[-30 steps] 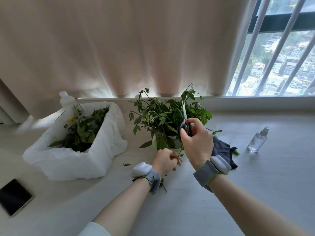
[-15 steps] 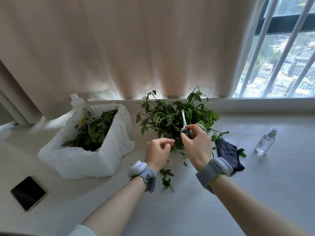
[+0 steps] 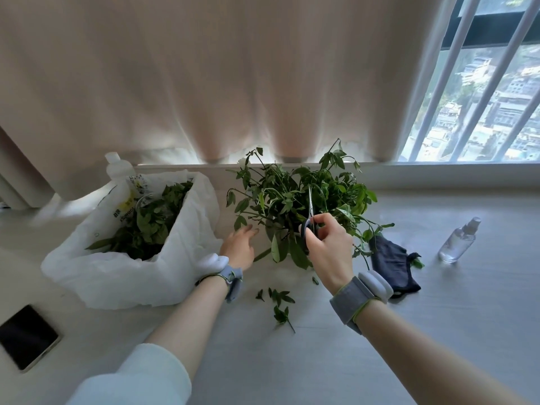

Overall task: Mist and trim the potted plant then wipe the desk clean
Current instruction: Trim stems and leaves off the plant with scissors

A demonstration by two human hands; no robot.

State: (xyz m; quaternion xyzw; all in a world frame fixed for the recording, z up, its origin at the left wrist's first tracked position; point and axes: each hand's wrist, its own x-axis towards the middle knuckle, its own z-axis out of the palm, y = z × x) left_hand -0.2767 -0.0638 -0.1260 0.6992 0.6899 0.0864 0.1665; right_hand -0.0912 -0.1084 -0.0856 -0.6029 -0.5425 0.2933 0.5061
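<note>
Beige curtain (image 3: 204, 83) backlit; barred window (image 3: 482, 97) right, city beyond; pale sill (image 3: 438, 173).

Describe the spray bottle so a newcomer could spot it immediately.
Start at the barred window on the right, then drop to the desk below. The spray bottle lies right of the dark cloth, the only small, clear thing there.
</note>
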